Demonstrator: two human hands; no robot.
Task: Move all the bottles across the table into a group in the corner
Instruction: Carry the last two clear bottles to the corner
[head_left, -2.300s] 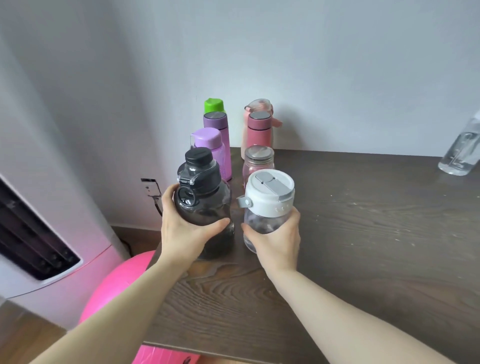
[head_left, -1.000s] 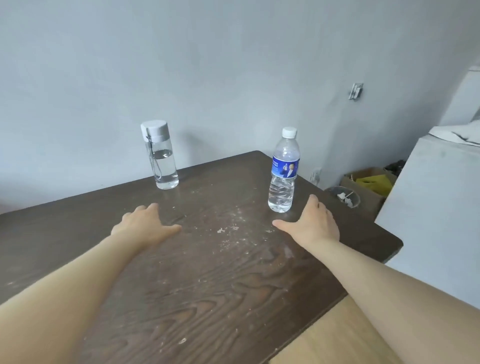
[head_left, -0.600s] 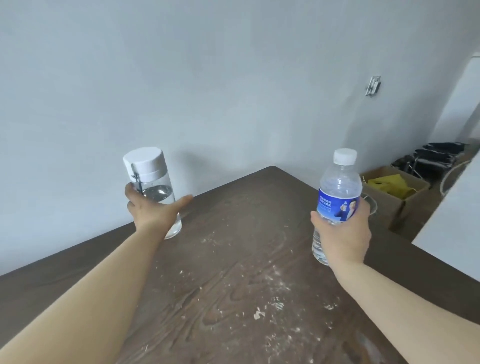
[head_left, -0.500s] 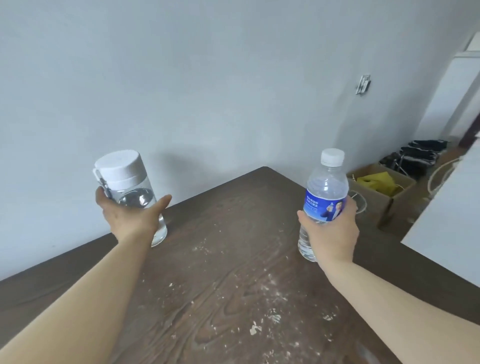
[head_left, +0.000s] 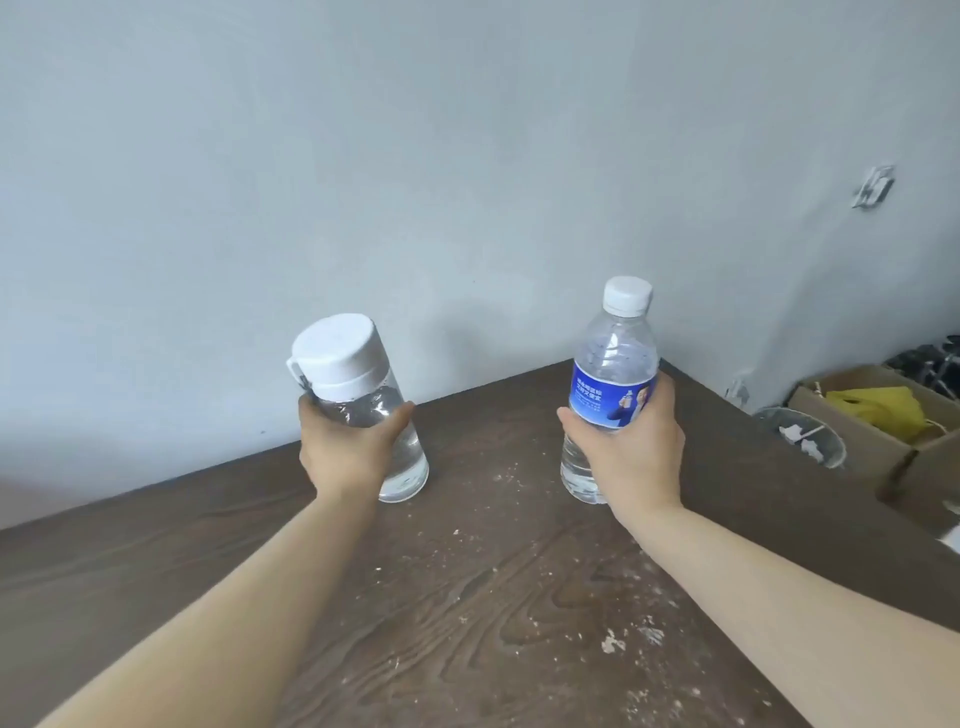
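Nearest the viewer, a dark brown wooden table (head_left: 467, 623) with pronounced grain is shown, its surface flecked with pale crumbs and dust. Two bare forearms are extended across it from the lower corners. The left hand (head_left: 345, 453) is wrapped around a clear tumbler (head_left: 374, 415), with the thumb on the right side of the body and the fingers curled behind it; the tumbler is capped by a broad white screw lid (head_left: 337, 352) with a small loop at its left, is partly filled with clear liquid, and is tilted slightly to the left. Whether its base touches the table cannot be told. The right hand (head_left: 631, 447) is closed around a clear plastic water bottle (head_left: 613, 358), the thumb laid across a blue printed label (head_left: 602, 397) and the fingers wrapped behind; a small white cap (head_left: 627, 295) and ribbed shoulders are visible above the grip, and water is seen in the lower portion. Both bottles are held well apart, near the far corner of the table. Beyond the right edge, a cardboard box (head_left: 883, 415) holding something yellow and a round clear container (head_left: 802, 436) are seen on the floor. A pale grey wall (head_left: 415, 156) closes the background.
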